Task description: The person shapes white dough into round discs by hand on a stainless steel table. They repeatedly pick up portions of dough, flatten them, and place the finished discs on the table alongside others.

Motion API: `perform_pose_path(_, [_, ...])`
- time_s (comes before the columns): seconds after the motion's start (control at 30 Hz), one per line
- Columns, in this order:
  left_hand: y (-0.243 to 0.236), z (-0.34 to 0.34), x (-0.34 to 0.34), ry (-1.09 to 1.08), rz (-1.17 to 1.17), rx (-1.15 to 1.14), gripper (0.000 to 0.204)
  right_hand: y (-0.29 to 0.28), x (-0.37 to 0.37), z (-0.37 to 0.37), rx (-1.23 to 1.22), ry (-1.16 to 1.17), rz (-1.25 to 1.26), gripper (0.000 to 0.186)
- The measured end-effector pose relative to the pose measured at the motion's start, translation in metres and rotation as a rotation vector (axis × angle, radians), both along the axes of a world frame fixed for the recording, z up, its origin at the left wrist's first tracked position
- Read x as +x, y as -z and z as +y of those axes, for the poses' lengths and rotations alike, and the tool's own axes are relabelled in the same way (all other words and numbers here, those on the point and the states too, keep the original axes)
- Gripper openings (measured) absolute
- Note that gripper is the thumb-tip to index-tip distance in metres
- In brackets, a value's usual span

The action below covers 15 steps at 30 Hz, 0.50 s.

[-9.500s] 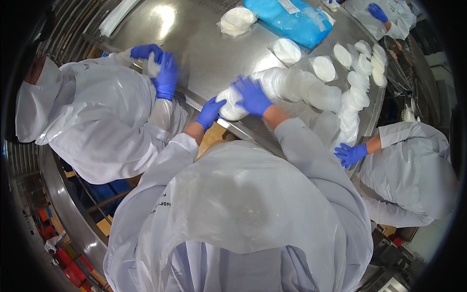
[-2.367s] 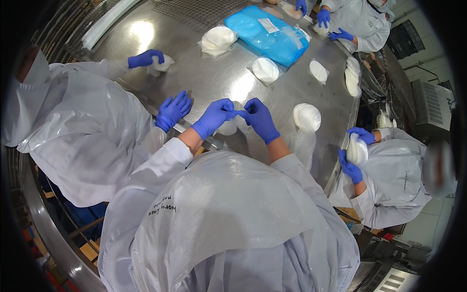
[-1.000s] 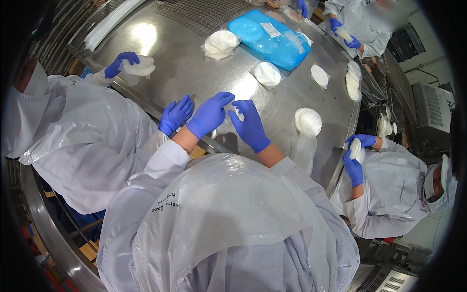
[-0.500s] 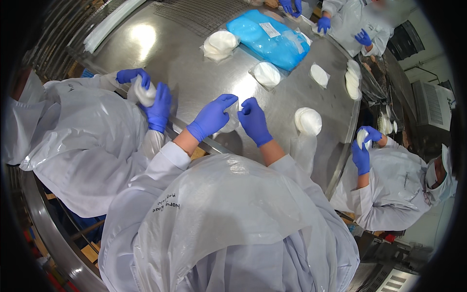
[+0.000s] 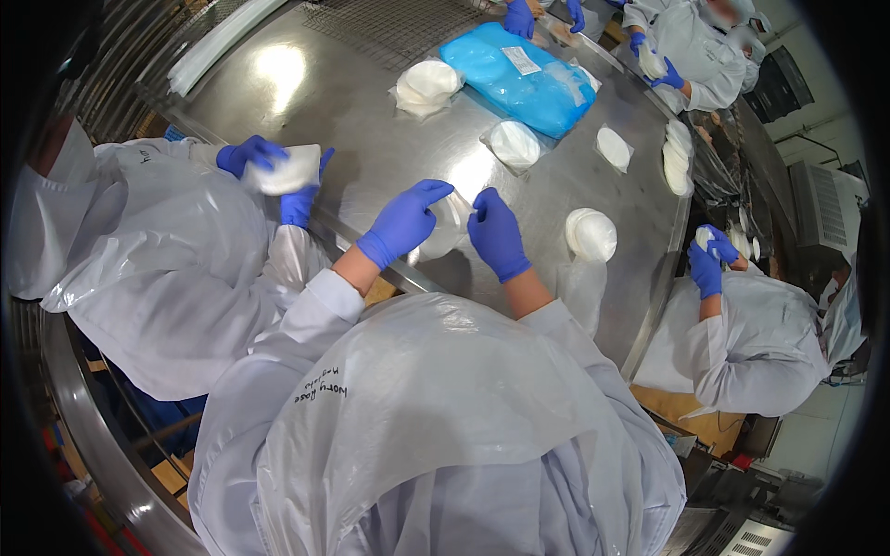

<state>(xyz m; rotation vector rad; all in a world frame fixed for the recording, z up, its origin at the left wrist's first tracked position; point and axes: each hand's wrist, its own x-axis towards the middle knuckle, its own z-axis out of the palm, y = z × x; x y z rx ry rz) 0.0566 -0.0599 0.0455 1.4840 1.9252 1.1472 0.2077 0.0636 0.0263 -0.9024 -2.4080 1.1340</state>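
Both of my hands wear blue gloves and are raised over the near edge of the steel table. A clear, thin plastic bag [image 5: 443,234] hangs between them. My left hand [image 5: 404,224] grips one side of it, thumb and fingers pressed together. At the bag's upper right edge, my right hand [image 5: 498,237] pinches the film with bent fingers. Right of my right hand lies a stack of white round discs [image 5: 591,235]. Below that stack, clear plastic film [image 5: 581,292] spreads toward my right sleeve.
Bagged white discs [image 5: 427,87] and a second bagged stack [image 5: 514,145] lie on the steel table [image 5: 343,102], near a large blue plastic package [image 5: 519,79]. At left, a co-worker [image 5: 176,250] handles a white packet [image 5: 286,170]. Another co-worker [image 5: 756,324] works at right; others stand across.
My right hand has shifted slightly right, and the film between my hands now shows more stretched. The left co-worker's packet has turned flatter. The bag stays in my left hand.
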Motion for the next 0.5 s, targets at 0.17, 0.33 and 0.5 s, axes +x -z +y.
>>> perform_pose_path(0.17, [0.003,0.000,0.009,-0.005,-0.038,0.061,0.054,0.002,-0.005,-0.002,0.491,-0.121,0.325,0.022])
perform_pose_path(0.33, [-0.011,0.004,0.026,0.018,-0.160,0.085,0.047,0.004,-0.014,-0.010,0.130,-0.009,-0.060,0.027])
perform_pose_path(0.5, [0.034,0.008,0.028,-0.373,-0.335,0.277,0.033,0.034,0.002,0.016,-0.087,0.085,0.125,0.026])
